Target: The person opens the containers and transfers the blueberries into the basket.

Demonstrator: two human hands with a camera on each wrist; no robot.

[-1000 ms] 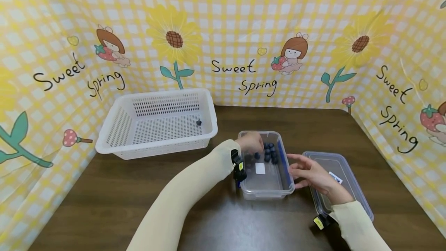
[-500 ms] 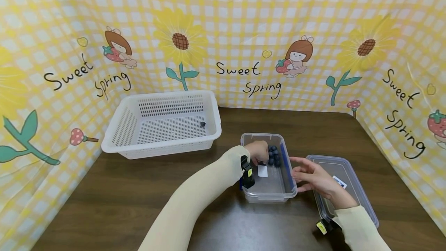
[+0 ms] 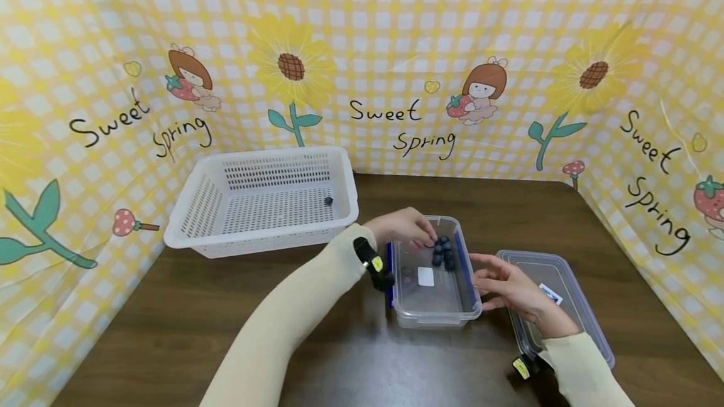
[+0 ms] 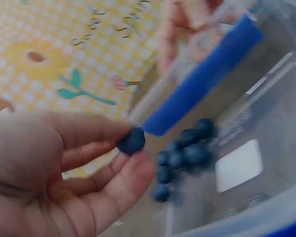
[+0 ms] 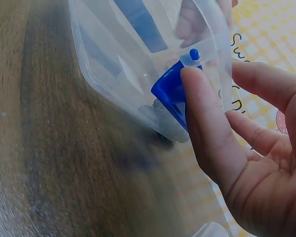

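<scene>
A clear plastic box (image 3: 434, 314) with blue clasps stands on the brown table. Several dark blueberries (image 3: 443, 251) lie at its far end. My left hand (image 3: 403, 228) is raised over the box's far left corner and pinches one blueberry (image 4: 131, 140) between thumb and fingertips. My right hand (image 3: 503, 284) rests against the box's right side with straight fingers, the thumb (image 5: 202, 123) touching the blue clasp (image 5: 170, 94). A white slotted basket (image 3: 192, 231) at the back left holds one blueberry (image 3: 329, 201).
The box's clear lid (image 3: 582, 319) lies flat on the table under my right wrist. Yellow checked cloth walls (image 3: 396, 68) close in the table on the left, back and right. Bare brown tabletop (image 3: 170, 325) lies in front of the basket.
My left hand has lifted up out of the box toward the far left with one blueberry pinched. The right hand has stayed by the box's side.
</scene>
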